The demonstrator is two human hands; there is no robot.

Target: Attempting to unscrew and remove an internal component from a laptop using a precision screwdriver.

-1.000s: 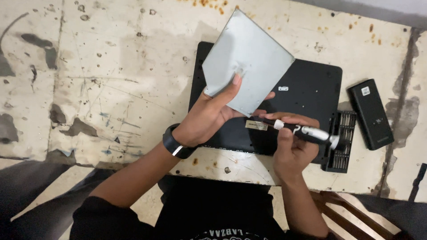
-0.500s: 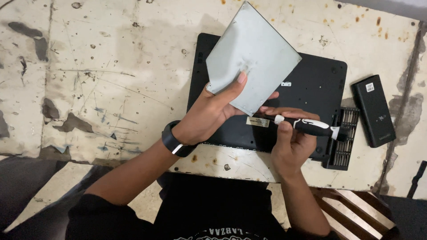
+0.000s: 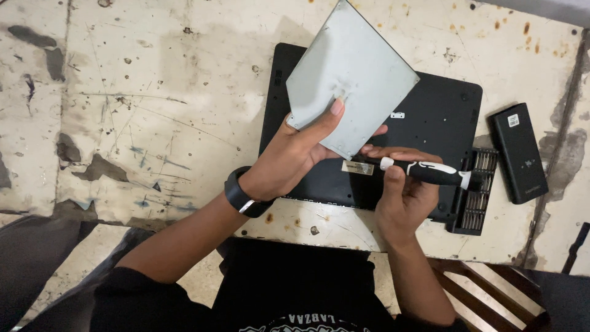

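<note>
While gripped at one corner by left hand [image 3: 294, 154], flat grey metal cover panel [image 3: 351, 77] now tilts higher above black laptop underside [image 3: 430, 117] (freed); right hand [image 3: 402, 197] stays clamped on black-and-white screwdriver [image 3: 424, 172].

Matt grey metal panel [image 3: 352, 77], matt black plastic laptop base [image 3: 430, 117], and a rough, chipped painted table [image 3: 153, 92].

The person wears a black T-shirt [image 3: 295, 289] with short sleeves and pale lettering across the chest, cut off at the bottom edge of the view. Both forearms are bare. A black smartwatch [image 3: 244, 195] on a broad, smooth band sits on the wrist of the left hand [image 3: 295, 150]. The right hand [image 3: 402, 197] carries no ring, band or glove.
</note>
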